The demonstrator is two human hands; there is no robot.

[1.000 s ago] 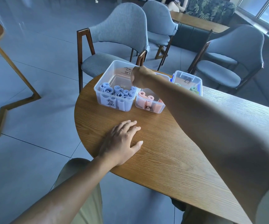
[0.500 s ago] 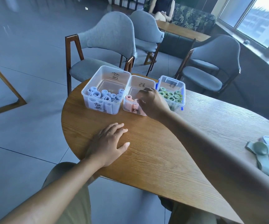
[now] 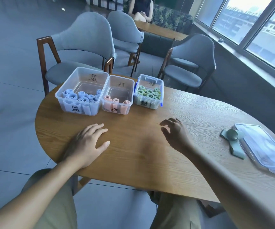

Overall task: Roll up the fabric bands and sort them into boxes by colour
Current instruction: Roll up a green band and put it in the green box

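**Q:** so what changed from half a second before?

**A:** The left hand (image 3: 88, 144) stayed flat on the wooden table (image 3: 150, 162), fingers straight, holding nothing, nearer the person than the pink box (image 3: 118, 95). The right hand (image 3: 174, 134) was the mover: earlier it was at the pink box's front edge, now it had pulled back, right of and nearer than that box, fingers loosely curled, empty.

**Q:** and the bands?

**A:** The blue box (image 3: 82, 91), touching the pink box's left side, held blue rolls (image 3: 82, 96). Pink rolls (image 3: 115, 104) sat in the pink box. The green box (image 3: 149, 91), just right of it, held green rolls (image 3: 149, 93). Far right of the pink box, a half-rolled green band (image 3: 232, 141) lay against a clear lid (image 3: 265, 149).
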